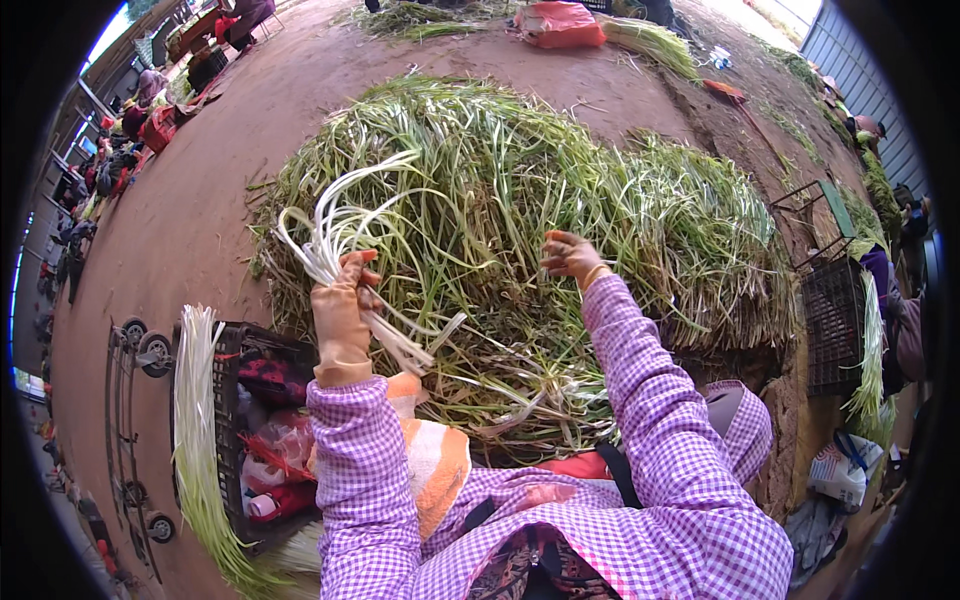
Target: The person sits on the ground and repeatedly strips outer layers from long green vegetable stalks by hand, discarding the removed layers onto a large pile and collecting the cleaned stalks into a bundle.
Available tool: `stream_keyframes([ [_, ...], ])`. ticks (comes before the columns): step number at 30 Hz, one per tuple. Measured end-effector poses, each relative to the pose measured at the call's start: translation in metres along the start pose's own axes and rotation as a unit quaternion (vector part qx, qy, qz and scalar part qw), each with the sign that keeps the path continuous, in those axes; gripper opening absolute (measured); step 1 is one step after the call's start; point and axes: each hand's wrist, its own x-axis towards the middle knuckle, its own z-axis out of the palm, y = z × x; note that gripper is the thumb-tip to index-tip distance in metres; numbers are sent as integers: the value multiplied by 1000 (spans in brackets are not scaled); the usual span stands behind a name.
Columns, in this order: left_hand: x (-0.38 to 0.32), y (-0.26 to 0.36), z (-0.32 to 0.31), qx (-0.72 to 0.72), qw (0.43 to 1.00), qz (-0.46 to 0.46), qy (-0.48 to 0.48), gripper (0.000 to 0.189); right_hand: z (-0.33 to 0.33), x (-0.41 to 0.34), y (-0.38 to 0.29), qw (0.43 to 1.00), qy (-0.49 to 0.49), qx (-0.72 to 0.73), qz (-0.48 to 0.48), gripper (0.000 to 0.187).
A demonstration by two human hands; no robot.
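My left hand (346,304), in a tan glove with orange fingertips, grips a small bunch of pale leafy stalks (321,244). Their white looping ends rise above the fist, and cut-looking ends stick out below it towards the right. Apart from it, my right hand (571,259) hangs over a large heap of green and yellowed leaves (480,172), its fingers bent. Whether anything thin sits between those fingers cannot be made out. An orange and white striped towel (431,465) lies across my lap by the left forearm.
Left of me, a dark plastic crate (225,420) holds bags and cloth, with a long bundle of stalks (196,427) along its outer side. Beyond stands a wheeled metal trolley (133,427). At right are another crate (834,326) and a metal-framed chair (832,214). People sit farther off.
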Motion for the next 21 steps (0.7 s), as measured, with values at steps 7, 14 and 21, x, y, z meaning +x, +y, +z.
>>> stream_keyframes([
  [7,12,-42,15,-101,979,-146,-105,35,73,28,33,839,116,-529,46,37],
  [14,12,-33,10,118,988,76,-57,40,66,5,-1,820,68,-568,-3,24],
  [21,3,-39,22,-76,987,-99,-106,31,64,-76,-15,985,-108,64,-117,22],
])
